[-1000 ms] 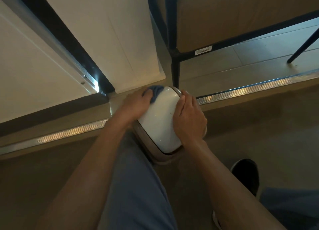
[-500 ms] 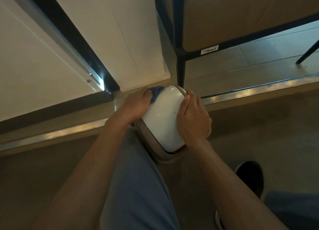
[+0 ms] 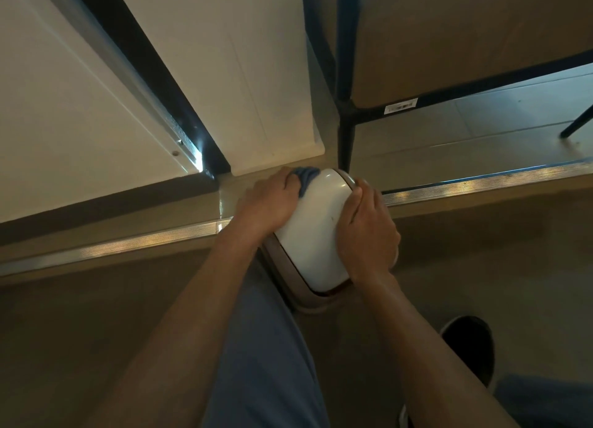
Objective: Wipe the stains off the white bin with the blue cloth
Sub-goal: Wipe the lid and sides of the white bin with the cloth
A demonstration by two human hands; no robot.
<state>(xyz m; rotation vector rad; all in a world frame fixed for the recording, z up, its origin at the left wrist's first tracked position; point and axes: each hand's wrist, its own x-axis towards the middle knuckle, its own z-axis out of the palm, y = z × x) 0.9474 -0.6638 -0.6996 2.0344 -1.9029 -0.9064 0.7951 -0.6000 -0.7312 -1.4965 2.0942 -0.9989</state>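
Both arms were bare, no sleeves or watch showing. The left hand (image 3: 268, 203) and right hand (image 3: 365, 231) wore no gloves or rings. Grey-blue shorts (image 3: 266, 363) over the knee, plus a black shoe (image 3: 470, 347) with a white sole edge.

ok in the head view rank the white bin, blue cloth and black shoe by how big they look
1. white bin
2. black shoe, nearer the camera and partly hidden, so unsure
3. blue cloth, mostly hidden under the left hand
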